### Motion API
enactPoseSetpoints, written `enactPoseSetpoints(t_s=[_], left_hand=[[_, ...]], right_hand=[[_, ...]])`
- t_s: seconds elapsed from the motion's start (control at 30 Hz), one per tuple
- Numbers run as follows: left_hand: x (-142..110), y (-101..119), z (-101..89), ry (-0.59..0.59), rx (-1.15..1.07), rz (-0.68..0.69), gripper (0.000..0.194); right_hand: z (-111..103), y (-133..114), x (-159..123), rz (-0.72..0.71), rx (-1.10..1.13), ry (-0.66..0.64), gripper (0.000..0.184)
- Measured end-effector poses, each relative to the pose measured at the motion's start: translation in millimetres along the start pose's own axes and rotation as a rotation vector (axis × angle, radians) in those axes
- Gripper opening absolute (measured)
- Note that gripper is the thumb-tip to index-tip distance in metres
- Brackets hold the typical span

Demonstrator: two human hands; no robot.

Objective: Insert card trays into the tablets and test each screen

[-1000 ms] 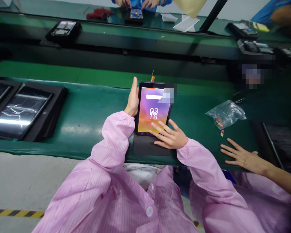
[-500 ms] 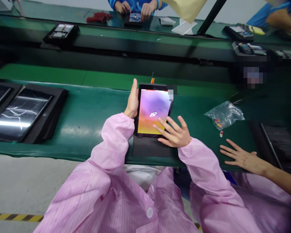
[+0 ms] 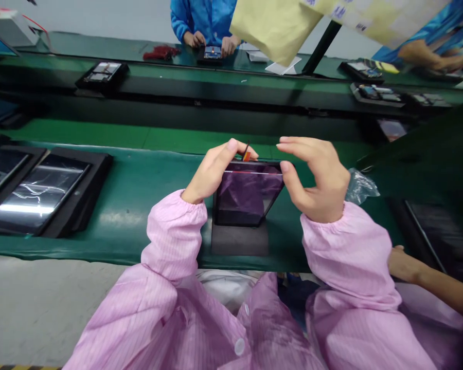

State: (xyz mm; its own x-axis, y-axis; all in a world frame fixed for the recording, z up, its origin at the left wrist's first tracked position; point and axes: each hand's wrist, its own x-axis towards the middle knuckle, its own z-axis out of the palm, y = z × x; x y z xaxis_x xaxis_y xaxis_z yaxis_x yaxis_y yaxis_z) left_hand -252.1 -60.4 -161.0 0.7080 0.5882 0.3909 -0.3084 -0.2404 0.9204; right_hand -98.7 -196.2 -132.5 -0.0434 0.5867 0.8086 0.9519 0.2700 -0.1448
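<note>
Pinching the dark tablet (image 3: 248,194) by its top corners, our left hand (image 3: 213,170) and right hand (image 3: 315,176) curl closed on it, just above a black mat (image 3: 239,240) near the front edge of the green workbench (image 3: 139,205).

This is an electronics assembly plant, on a production line. Parallel green conveyor belts (image 3: 139,190) cross the frame. Black trays (image 3: 57,228) at left hold tablets (image 3: 42,198). A striped pink anti-static smock (image 3: 170,318) fills the foreground, and a blue smock (image 3: 202,20) appears at the far line, upper centre.
</note>
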Motion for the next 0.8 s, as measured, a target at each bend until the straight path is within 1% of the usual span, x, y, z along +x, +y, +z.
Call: enactPoseSetpoints(t_s=[0.07, 0.13, 0.2, 0.27, 0.4, 0.53, 0.63, 0.8], left_hand=[[-3.4, 15.0, 5.3, -0.003, 0.067, 0.103, 0.048], [-6.3, 23.0, 10.8, 0.022, 0.123, 0.197, 0.038], [-9.3, 23.7, 15.2, 0.078, 0.157, 0.266, 0.034], [-12.3, 19.9, 18.2, 0.156, 0.168, 0.322, 0.032], [-17.2, 11.0, 23.0, 0.29, 0.128, 0.423, 0.024], [-18.9, 8.7, 27.7, 0.37, 0.043, 0.472, 0.024], [-19.6, 8.9, 29.1, 0.392, -0.004, 0.458, 0.026], [-20.9, 8.7, 28.6, 0.364, -0.04, 0.395, 0.028]], right_hand=[[-4.5, -7.9, 14.9, 0.072, 0.133, -0.092, 0.019], [-5.9, -12.8, 24.9, 0.143, 0.27, -0.232, 0.013], [-5.7, -15.7, 31.3, 0.176, 0.358, -0.345, 0.011], [-5.3, -18.3, 35.4, 0.174, 0.384, -0.404, 0.012], [-6.5, -24.1, 38.8, 0.146, 0.419, -0.445, 0.015], [-7.1, -27.3, 38.4, 0.125, 0.414, -0.455, 0.018], [-6.1, -27.6, 37.3, 0.094, 0.386, -0.462, 0.018], [-4.0, -26.0, 36.0, 0.073, 0.342, -0.466, 0.017]])
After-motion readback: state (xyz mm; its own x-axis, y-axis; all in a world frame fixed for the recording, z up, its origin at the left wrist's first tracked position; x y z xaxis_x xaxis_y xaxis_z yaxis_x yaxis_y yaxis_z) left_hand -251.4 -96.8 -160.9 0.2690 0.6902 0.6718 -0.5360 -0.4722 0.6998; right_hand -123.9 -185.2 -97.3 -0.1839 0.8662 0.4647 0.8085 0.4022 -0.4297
